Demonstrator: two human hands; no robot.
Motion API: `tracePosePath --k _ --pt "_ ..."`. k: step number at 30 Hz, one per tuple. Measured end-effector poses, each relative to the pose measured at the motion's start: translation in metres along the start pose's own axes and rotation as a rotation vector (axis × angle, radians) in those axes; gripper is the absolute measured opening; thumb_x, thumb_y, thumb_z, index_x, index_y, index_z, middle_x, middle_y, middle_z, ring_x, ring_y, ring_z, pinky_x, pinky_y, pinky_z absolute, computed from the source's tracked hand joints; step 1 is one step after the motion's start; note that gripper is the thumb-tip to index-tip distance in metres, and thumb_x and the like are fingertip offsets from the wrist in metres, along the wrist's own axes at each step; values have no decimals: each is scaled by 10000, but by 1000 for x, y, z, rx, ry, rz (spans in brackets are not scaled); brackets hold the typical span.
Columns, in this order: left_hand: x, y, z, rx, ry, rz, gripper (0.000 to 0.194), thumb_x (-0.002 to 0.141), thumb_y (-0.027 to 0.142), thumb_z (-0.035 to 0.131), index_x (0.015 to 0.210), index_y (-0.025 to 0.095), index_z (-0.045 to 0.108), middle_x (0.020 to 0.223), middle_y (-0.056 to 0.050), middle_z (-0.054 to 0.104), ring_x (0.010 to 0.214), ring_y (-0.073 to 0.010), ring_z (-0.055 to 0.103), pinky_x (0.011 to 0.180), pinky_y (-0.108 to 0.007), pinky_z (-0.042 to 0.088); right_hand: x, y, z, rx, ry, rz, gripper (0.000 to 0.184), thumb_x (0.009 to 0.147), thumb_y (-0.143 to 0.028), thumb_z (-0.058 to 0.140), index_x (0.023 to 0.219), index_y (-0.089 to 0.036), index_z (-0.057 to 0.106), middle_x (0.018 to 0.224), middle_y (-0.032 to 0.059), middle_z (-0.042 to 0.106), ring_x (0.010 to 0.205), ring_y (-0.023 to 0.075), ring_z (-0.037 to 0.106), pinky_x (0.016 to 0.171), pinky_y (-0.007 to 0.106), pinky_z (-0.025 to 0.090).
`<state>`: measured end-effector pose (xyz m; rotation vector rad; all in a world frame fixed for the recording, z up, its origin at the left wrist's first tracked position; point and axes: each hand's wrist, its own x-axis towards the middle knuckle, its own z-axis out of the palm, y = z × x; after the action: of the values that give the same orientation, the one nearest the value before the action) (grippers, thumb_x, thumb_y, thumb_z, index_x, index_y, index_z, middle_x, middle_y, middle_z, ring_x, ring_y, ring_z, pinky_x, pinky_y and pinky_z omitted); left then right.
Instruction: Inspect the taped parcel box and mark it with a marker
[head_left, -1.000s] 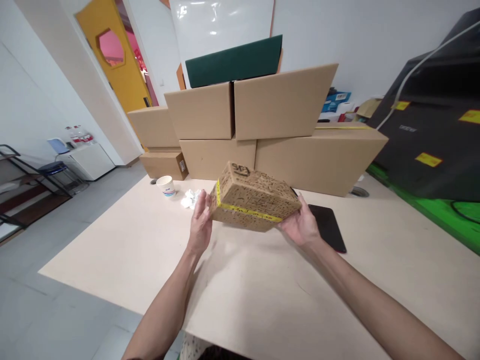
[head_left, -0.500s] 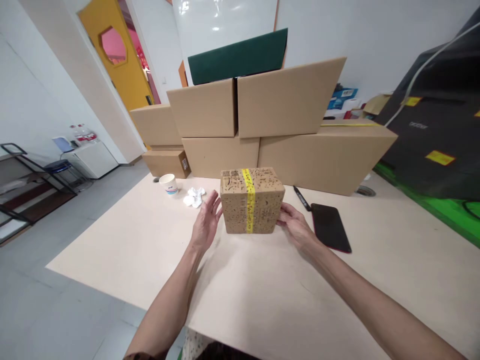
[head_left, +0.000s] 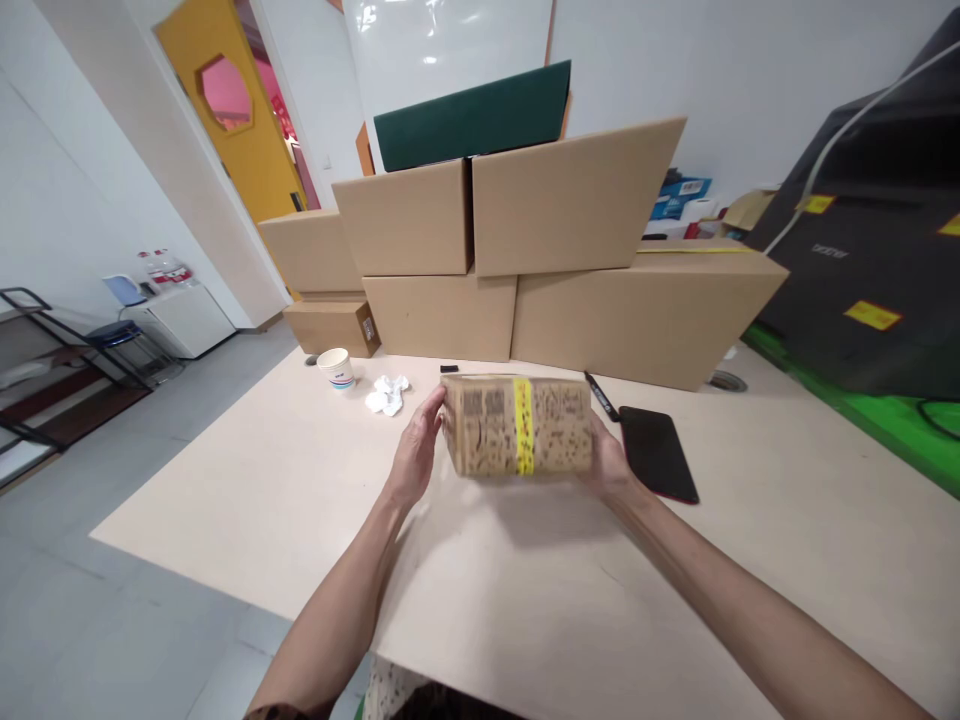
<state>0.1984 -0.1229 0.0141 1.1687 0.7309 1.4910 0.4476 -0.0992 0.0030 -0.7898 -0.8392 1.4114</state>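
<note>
A small cardboard box [head_left: 491, 425] is tilted toward me at the middle of the table, its speckled face and yellow tape strip facing me, slightly blurred. A shadow falls on the table just below it. My left hand [head_left: 416, 445] presses against its left side, fingers reaching round the far edge. On the opposite side my right hand [head_left: 609, 458] grips the box, most of its fingers hidden behind it. Close to the right hand lie a black marker [head_left: 602, 397] and a dark tablet [head_left: 658, 453]. A small black object [head_left: 448, 369] shows behind the box.
Large cardboard boxes [head_left: 577, 200] are stacked along the back, with a dark green box [head_left: 472, 118] on top. A paper cup [head_left: 335, 368] and crumpled white tissue [head_left: 388, 394] stand to the left on the pale table [head_left: 247, 480]. A black-covered machine [head_left: 885, 260] is at the right.
The small box has been tipped toward me, so its dotted top now faces me. Both hands have closed in on its sides, and the small black object behind it has come into view.
</note>
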Motion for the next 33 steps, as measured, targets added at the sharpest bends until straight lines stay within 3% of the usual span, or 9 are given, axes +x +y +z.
tracePosePath --k 4,10,12,14,18,21,25,29,33 --pt "0 -7 1 -36 9 -56 576 860 649 728 1286 261 733 1586 -77 555 1571 -357 351 1298 -522 255 -1 -2 4 -51 18 55 516 733 -756 730 982 -310 798 1204 25 796 1331 287 629 1090 423 519" --pt "-3 -15 7 -83 182 -241 800 770 472 881 1476 295 552 1630 -108 491 1568 -374 362 1260 -532 351 0 6 0 -76 2 40 486 705 -684 803 1017 -312 802 1249 16 779 1319 276 634 1076 392 528" --pt "-3 -12 9 -86 135 -299 763 789 424 871 1469 274 559 1580 -120 550 1530 -393 423 1249 -568 366 -1 7 -1 -68 -16 44 488 712 -669 808 1039 -307 800 1267 24 772 1316 281 636 1104 415 514" --pt "-3 -8 9 -87 64 -263 732 788 406 868 1452 274 589 1596 -98 541 1536 -394 412 1276 -583 320 -1 5 -2 -45 -35 5 473 738 -645 804 1069 -308 795 1297 24 760 1343 278 618 1155 436 479" --pt "-1 0 3 -16 -20 25 642 784 439 863 1390 334 678 1671 -10 451 1620 -340 251 1345 -520 164 -1 -6 -2 15 -50 -163 402 779 -580 797 1102 -340 789 1336 -3 743 1398 254 577 1250 441 385" --pt "1 2 -1 -7 -15 158 537 812 464 837 1325 348 731 1639 -3 498 1617 -325 266 1348 -509 152 -1 -12 -1 21 -59 -200 365 825 -558 741 1119 -344 780 1328 15 742 1381 262 587 1242 476 389" --pt "2 1 -1 -15 66 123 589 799 457 851 1358 337 708 1630 -25 511 1593 -336 318 1331 -525 196 -1 -13 -2 -20 -31 -194 350 854 -548 696 1128 -340 760 1290 49 750 1337 278 612 1165 504 456" --pt "1 2 3 61 30 43 622 866 469 786 1450 329 626 1673 -37 448 1606 -342 279 1317 -540 216 -1 -13 -2 -73 -37 -215 343 885 -545 662 1133 -326 751 1266 70 755 1279 284 644 1086 505 511" --pt "-2 0 6 25 8 58 690 854 468 799 1491 332 573 1664 -40 459 1593 -333 311 1303 -493 268 -6 -15 0 -161 -87 -315 348 947 -530 589 1174 -317 744 1241 85 761 1246 294 668 1061 542 531"
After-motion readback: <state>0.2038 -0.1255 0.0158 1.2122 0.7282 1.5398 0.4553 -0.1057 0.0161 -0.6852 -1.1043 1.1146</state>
